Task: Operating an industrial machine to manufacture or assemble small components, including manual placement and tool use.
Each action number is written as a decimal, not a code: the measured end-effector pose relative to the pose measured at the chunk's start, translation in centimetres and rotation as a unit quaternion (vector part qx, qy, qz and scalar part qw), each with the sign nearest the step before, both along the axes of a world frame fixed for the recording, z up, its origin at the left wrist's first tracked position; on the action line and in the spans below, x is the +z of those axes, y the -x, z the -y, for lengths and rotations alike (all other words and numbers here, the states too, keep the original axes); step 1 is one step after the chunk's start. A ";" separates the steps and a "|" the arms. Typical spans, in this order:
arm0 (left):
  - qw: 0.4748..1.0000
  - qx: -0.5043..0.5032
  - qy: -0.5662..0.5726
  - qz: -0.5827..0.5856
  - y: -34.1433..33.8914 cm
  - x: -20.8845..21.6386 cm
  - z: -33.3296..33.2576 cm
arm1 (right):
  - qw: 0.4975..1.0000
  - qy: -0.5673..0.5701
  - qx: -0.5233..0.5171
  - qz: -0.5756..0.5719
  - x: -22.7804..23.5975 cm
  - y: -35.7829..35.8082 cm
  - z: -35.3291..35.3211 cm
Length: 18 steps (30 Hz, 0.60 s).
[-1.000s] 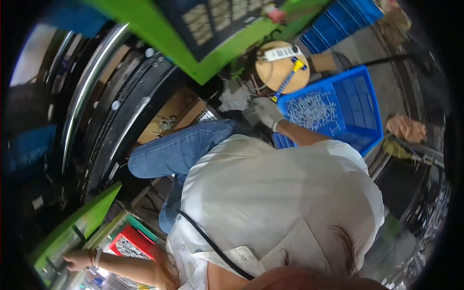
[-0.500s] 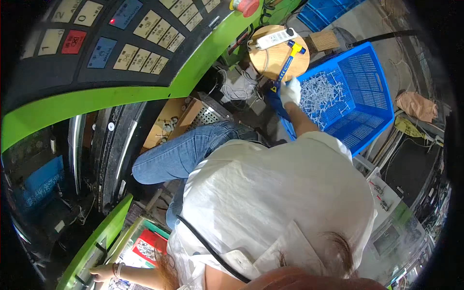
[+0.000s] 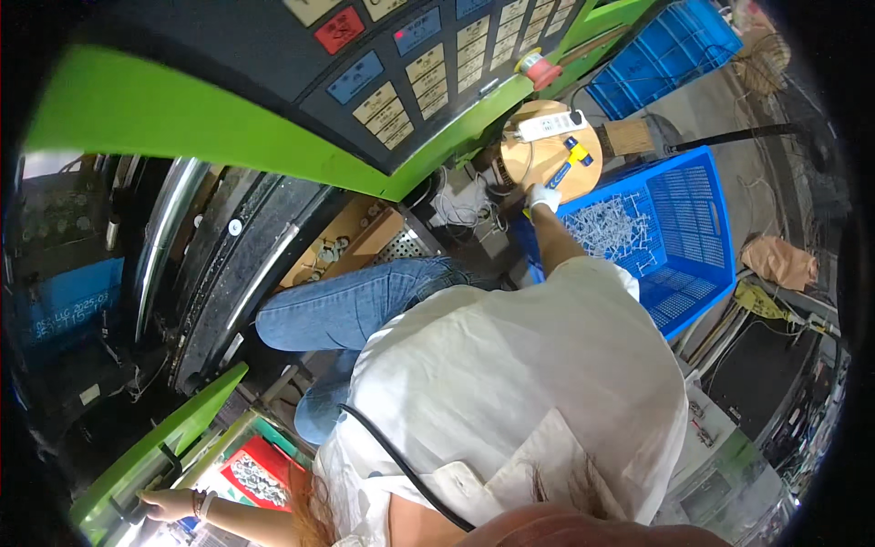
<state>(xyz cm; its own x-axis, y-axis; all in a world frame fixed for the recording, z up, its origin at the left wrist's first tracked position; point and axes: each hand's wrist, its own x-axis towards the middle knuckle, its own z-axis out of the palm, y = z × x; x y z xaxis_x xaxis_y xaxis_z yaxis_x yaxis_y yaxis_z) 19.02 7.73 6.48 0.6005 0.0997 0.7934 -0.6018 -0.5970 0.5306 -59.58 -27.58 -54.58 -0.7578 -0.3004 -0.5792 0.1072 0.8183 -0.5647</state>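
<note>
At the lower left, my bare left hand has its fingers closed at the black handle of a green machine door. My right hand, in a white glove, reaches to the upper right. It is closed round the lower handle of a blue and yellow hammer, which lies over a round wooden stool top. A blue plastic crate beside that hand holds many small pale plastic parts.
A machine control panel with an emergency button spans the top. A white power strip rests on the stool. Another blue crate stands beyond. A red bin of small parts sits near my left arm.
My right hand has moved onto the hammer's handle, which earlier showed beside it. My left hand stays at the door handle. The whole view has shifted, with the panel further right.
</note>
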 end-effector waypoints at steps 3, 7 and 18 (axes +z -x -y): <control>1.000 0.005 -0.010 0.016 0.5 -0.4 0.6 | 0.991 -0.028 0.048 -0.122 2.8 -0.4 -0.6; 1.000 0.003 -0.014 0.026 1.9 -0.4 1.2 | 0.972 -0.021 0.152 -0.178 7.1 -0.1 0.7; 0.999 0.028 -0.029 0.016 3.4 -0.2 1.9 | 0.984 0.062 0.012 -0.169 10.1 -2.8 -0.2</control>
